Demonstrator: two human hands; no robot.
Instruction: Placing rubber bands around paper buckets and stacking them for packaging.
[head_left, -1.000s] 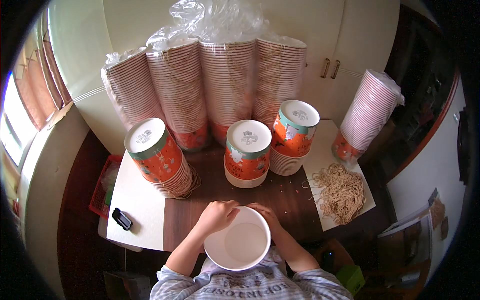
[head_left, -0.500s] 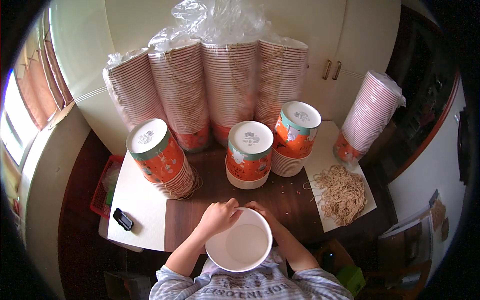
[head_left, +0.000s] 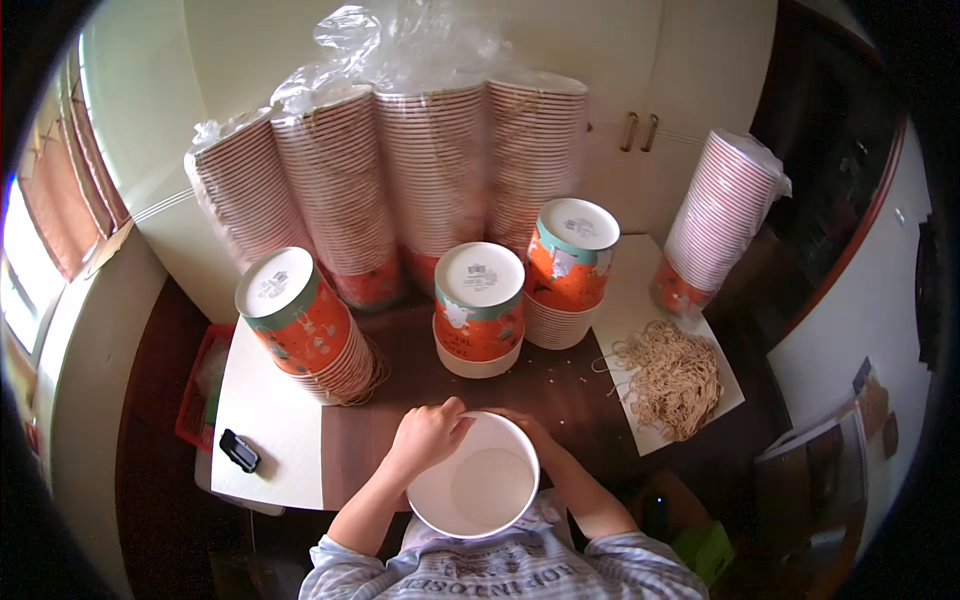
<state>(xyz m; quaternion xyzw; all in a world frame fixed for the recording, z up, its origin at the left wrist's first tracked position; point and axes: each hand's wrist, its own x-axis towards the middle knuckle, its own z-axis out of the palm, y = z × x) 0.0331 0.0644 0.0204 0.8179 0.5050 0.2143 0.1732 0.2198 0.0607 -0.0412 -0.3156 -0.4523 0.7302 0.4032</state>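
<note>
Close to my body, at the table's near edge, a white paper bucket [head_left: 490, 485] is tilted with its open mouth toward me, showing a plain white inside. My left hand [head_left: 432, 435] is closed on its far left rim, thumb and fingers pinched together there. Around the far right side of the bucket reaches my right hand [head_left: 520, 425], its fingers mostly hidden behind the rim. Just beyond my hands stands a short upside-down stack of orange and green paper buckets [head_left: 478, 315].
Other upside-down bucket stacks stand left [head_left: 300, 325] and right [head_left: 570, 270]. Tall plastic-wrapped stacks [head_left: 430, 180] line the back; another wrapped stack [head_left: 718, 220] is far right. A tangled pile of beige cords [head_left: 672, 382] lies at right, a small black case [head_left: 239, 452] at left.
The whole view has shifted slightly, so the table's things sit a little further left. My hands keep nearly the same hold on the bucket, with the right fingers now less visible.
</note>
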